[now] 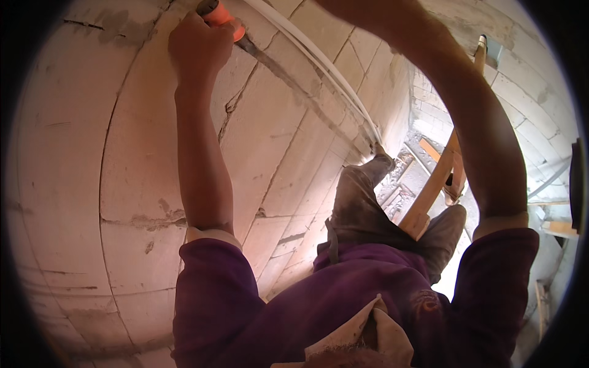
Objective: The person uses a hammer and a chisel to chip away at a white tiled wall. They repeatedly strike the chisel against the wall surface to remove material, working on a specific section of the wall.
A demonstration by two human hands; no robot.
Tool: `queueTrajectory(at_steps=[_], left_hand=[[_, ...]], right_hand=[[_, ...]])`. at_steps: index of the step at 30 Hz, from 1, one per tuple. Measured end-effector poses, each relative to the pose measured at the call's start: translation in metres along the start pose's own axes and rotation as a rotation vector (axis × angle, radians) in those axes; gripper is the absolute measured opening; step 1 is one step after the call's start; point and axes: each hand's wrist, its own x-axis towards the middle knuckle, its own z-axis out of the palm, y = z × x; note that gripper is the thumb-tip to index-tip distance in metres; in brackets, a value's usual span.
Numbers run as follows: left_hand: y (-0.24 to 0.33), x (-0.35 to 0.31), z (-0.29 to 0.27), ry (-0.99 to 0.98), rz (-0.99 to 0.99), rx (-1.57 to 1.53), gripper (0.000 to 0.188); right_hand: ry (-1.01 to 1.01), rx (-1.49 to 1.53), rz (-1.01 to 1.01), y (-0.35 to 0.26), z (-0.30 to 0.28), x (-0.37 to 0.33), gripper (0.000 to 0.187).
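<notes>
Pale block wall [147, 122], cracked along its joints, fills the left and middle of the scene; bright rubble [399, 187] covers the floor farther right. At the far left, my left hand [197, 49] is closed around an orange tool [234, 24] with a dark end, close to the wall. Its long axis slants from far left toward near right, in line with a dark groove [297, 92] in the blocks; I cannot tell where tool stops and groove starts. White tubing [325, 66] runs along the groove's right side. My right forearm [469, 101] arches toward the far middle, its hand out of sight, so I cannot tell what that holds. Timber [437, 178] slants between my legs [359, 199].
</notes>
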Motion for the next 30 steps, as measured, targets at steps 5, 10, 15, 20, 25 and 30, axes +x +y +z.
queueTrajectory(at_steps=[5, 10, 15, 20, 25, 30], left_hand=[[0.008, 0.022, -0.029, 0.087, 0.041, 0.124, 0.029], [0.001, 0.009, -0.006, 0.039, 0.038, 0.060, 0.030], [-0.001, -0.005, -0.002, 0.028, 0.105, 0.027, 0.035], [0.006, -0.008, 0.004, -0.043, 0.116, 0.008, 0.046], [-0.027, -0.018, 0.016, 0.073, 0.312, -0.337, 0.037], [-0.006, 0.005, 0.017, 0.126, 0.273, -0.084, 0.027]], right_hand=[[-0.044, 0.033, -0.033, -0.009, -0.015, 0.002, 0.032], [-0.039, 0.059, -0.025, 0.007, -0.002, -0.002, 0.030], [-0.329, -0.155, 0.152, 0.017, 0.003, 0.006, 0.035], [0.073, 0.182, 0.387, -0.007, -0.018, -0.016, 0.035], [0.185, 0.568, 0.445, 0.049, 0.009, -0.073, 0.034], [0.125, 0.663, 0.583, 0.080, 0.019, -0.107, 0.033]])
